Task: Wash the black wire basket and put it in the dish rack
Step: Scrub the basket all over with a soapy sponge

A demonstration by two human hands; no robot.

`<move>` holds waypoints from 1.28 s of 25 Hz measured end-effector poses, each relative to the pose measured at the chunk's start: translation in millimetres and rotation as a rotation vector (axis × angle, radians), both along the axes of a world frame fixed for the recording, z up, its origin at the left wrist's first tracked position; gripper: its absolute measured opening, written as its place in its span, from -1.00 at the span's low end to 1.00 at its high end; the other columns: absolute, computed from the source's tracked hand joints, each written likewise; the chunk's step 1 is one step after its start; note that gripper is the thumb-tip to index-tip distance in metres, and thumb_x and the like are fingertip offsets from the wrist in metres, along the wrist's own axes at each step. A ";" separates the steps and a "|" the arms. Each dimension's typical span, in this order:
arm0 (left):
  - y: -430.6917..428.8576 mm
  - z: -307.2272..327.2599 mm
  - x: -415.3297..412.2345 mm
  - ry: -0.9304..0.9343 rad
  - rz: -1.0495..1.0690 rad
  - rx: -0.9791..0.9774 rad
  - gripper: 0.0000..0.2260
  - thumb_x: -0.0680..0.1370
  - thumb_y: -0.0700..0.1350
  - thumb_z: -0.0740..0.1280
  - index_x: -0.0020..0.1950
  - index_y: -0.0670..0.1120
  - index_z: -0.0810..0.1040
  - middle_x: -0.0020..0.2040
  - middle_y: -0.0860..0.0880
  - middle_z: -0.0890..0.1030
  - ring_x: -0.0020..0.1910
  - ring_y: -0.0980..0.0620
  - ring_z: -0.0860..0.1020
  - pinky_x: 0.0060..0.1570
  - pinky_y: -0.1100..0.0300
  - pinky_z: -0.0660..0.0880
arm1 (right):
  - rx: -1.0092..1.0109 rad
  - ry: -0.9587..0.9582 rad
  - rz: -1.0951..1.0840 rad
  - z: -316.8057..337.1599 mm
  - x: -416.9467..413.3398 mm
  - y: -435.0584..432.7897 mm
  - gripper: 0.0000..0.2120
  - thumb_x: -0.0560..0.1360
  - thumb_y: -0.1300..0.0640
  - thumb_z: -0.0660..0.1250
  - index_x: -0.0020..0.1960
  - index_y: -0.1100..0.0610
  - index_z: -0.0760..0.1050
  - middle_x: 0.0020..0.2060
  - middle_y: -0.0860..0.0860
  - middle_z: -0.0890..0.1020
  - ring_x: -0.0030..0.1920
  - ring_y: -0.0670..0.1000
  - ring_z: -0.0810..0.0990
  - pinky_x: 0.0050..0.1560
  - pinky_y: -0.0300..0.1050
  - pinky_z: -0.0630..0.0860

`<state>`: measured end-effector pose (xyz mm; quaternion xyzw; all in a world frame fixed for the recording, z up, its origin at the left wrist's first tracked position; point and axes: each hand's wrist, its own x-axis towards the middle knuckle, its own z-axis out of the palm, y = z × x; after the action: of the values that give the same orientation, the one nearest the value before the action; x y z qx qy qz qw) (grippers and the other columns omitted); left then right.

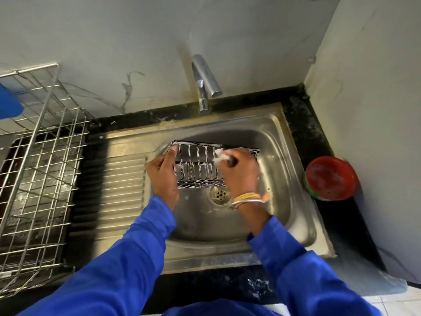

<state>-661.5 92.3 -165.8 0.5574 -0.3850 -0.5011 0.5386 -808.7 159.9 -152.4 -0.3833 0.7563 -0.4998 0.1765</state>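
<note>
The right hand is closed around something pale and foamy — a scrubber or sponge, too blurred to name — and presses it against the inner wires of the black wire basket. The left hand grips the basket's left end, thumb over the top rim and fingers wrapped behind, and holds it tilted over the sink. The basket sits between the two hands, just above the drain, which lies directly below the right wrist.

White suds cling to the rim and to several bars, so I judge the soaping step to be under way, not finished. The bars nearest the left hand look less lathered than those under the right. The tap, beyond both hands, shows no running water — rinsing appears not yet begun.

What is left, as I read it: finish scrubbing, rinse off the foam, then carry the basket to the dish rack, which stands well to the left of the left hand, past the ribbed draining board. Most of the rack in view looks free. A red lidded tub sits to the right of the right hand on the counter, apart from the work.
</note>
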 end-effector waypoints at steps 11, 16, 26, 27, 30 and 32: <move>2.7 -9.3 7.1 0.046 0.020 0.010 -0.57 0.53 -0.17 0.48 -0.44 -0.07 0.34 -0.53 0.09 0.34 -0.49 0.11 0.28 -0.43 0.24 0.29 | 0.094 -0.045 0.016 3.0 -13.3 -3.4 -0.91 0.35 0.15 0.47 -0.19 0.16 0.64 -0.26 0.04 0.66 -0.27 0.01 0.61 -0.16 -0.13 0.56; -4.4 -10.5 18.3 0.067 0.011 -0.006 -0.55 0.54 -0.17 0.48 -0.48 -0.09 0.36 -0.55 0.09 0.35 -0.49 0.08 0.30 -0.39 0.18 0.31 | 0.284 -0.014 -0.080 -7.4 -43.7 -7.6 -0.88 0.45 0.10 0.43 -0.08 0.15 0.65 -0.16 0.06 0.68 -0.18 0.01 0.62 -0.06 -0.12 0.56; -5.8 -5.8 26.8 0.075 -0.013 -0.027 -0.62 0.41 0.02 0.53 -0.36 -0.20 0.47 -0.35 -0.04 0.39 -0.33 -0.01 0.32 -0.29 0.15 0.33 | 0.381 0.049 -0.064 -21.6 -65.9 -14.8 -0.83 0.50 0.06 0.38 -0.01 0.15 0.62 -0.07 0.09 0.67 -0.06 0.08 0.64 -0.01 -0.17 0.51; -6.6 -7.3 25.7 0.061 -0.017 -0.025 -0.63 0.43 0.01 0.52 -0.37 -0.19 0.47 -0.37 -0.03 0.38 -0.36 0.01 0.30 -0.33 0.16 0.29 | 0.376 0.068 -0.074 -20.7 -63.7 -16.9 -0.84 0.50 0.06 0.37 -0.02 0.14 0.62 -0.09 0.08 0.67 -0.06 0.08 0.64 -0.02 -0.17 0.51; -3.5 -8.4 7.9 -0.001 -0.074 -0.057 -0.67 0.48 0.00 0.49 -0.34 -0.17 0.50 -0.36 -0.07 0.36 -0.36 -0.02 0.25 -0.33 0.13 0.22 | 0.120 0.229 0.110 7.7 4.8 -30.2 -0.91 0.45 0.21 0.38 -0.06 0.14 0.62 -0.11 0.08 0.62 -0.07 0.08 0.59 0.00 -0.14 0.48; -0.8 -8.2 -2.2 -0.029 -0.101 -0.076 -0.71 0.46 0.05 0.46 -0.17 -0.19 0.56 -0.25 -0.14 0.40 -0.26 -0.09 0.30 -0.28 0.09 0.27 | -0.037 0.335 0.283 22.1 46.6 -23.9 -0.84 0.40 0.28 0.40 -0.03 0.16 0.64 -0.08 0.09 0.61 -0.04 0.08 0.57 0.01 -0.12 0.51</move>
<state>-663.7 91.4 -174.0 0.5236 -0.4393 -0.5043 0.5278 -762.1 136.0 -130.3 -0.5662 0.7047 -0.4132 0.1099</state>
